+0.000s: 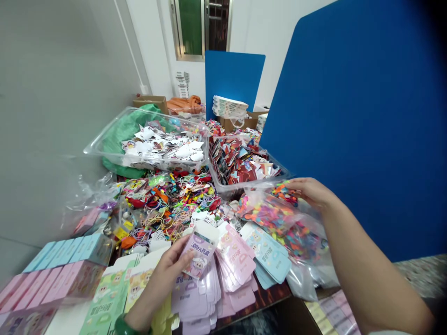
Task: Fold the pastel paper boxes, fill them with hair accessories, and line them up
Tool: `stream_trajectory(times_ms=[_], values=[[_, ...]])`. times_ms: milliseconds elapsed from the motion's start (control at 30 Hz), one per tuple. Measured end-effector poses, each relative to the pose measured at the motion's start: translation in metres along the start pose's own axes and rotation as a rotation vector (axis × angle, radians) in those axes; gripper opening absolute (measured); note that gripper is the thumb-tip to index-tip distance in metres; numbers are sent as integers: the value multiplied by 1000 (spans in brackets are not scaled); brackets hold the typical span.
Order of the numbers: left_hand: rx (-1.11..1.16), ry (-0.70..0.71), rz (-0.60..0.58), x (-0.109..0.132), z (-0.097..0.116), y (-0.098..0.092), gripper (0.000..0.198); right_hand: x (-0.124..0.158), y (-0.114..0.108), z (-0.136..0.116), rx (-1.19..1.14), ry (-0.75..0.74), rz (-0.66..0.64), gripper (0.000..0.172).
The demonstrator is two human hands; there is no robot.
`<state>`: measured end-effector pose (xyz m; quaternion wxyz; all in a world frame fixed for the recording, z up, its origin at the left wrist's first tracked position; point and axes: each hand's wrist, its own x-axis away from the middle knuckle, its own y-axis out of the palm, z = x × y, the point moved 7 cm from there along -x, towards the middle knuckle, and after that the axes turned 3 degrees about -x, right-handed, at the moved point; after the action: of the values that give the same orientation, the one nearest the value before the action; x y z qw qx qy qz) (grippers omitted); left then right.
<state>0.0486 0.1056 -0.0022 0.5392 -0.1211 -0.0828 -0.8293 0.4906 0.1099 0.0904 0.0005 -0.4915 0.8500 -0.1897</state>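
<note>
My left hand (170, 261) is closed around a small purple carton (199, 253) with cartoon print, its white top flap standing up. Below it lies a fan of flat purple cartons (190, 300), with pink cartons (234, 260) and light-blue cartons (267, 256) to the right. My right hand (312, 191) reaches to the mouth of a clear plastic bag (303, 228) full of small, brightly coloured pieces (268, 211). Its fingertips are bent together among the pieces; what they pinch, if anything, is hidden.
Behind stand a clear bin of white cutouts (164, 144) and another of reddish cards (240, 163). Mixed hair ties and trinkets (171, 195) pile up in front. Filled-out blue and pink boxes (66, 274) line the left; a blue panel (349, 130) rises at right.
</note>
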Motion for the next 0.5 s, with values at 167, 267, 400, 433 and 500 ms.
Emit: stream_trajectory(times_ms=[167,267,400,433,500], values=[[59,48,-20,1,1,9,57,42,64,-29,-143,-78,-186,29],[71,75,-60,2,5,17,54,81,126,-42,-135,-195,-344,27],[100,81,-87,5,10,20,49,121,191,-52,-13,-430,-468,22],[114,76,-88,7,10,20,50,127,204,-53,35,-477,-505,21],[148,67,-91,9,10,18,52,134,222,-50,155,-540,-588,18]])
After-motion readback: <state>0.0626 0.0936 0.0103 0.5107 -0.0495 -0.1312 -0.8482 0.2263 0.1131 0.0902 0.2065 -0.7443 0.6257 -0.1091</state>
